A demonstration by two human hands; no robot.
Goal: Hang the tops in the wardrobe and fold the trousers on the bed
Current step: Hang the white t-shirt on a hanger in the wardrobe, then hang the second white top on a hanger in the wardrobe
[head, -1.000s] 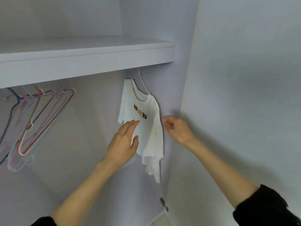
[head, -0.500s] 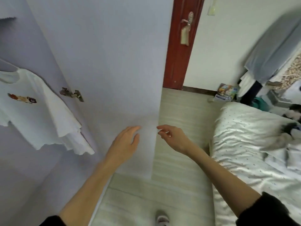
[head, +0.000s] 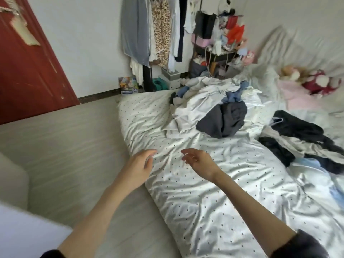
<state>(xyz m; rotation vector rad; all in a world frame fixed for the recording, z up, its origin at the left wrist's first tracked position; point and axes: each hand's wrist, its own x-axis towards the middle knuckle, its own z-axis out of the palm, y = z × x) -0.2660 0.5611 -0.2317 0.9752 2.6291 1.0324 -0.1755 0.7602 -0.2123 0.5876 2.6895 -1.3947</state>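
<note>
The bed (head: pixel 195 192) with a white dotted cover fills the right half of the view. A heap of clothes (head: pixel 210 105) lies on it ahead: white and blue garments with a dark grey garment (head: pixel 225 120) in front. More dark and white clothes (head: pixel 301 142) are spread at the right. My left hand (head: pixel 139 164) hovers over the bed's near left edge, fingers relaxed, holding nothing. My right hand (head: pixel 197 161) hovers beside it over the cover, fingers loosely spread, also holding nothing. The wardrobe is out of view except for a pale door corner (head: pixel 28 231) at the lower left.
A red door (head: pixel 28 71) stands at the left. Clothes hang on a rack (head: pixel 154 30) against the far wall, next to a cluttered stand (head: pixel 219 43). Soft toys (head: pixel 307 79) lie at the bed's far right. Pale wood floor (head: pixel 65 146) runs along the bed's left.
The view has swung from the wardrobe and its hung white T-shirt to the bed. Both hands left the T-shirt and now hover over the bed cover, holding nothing.
</note>
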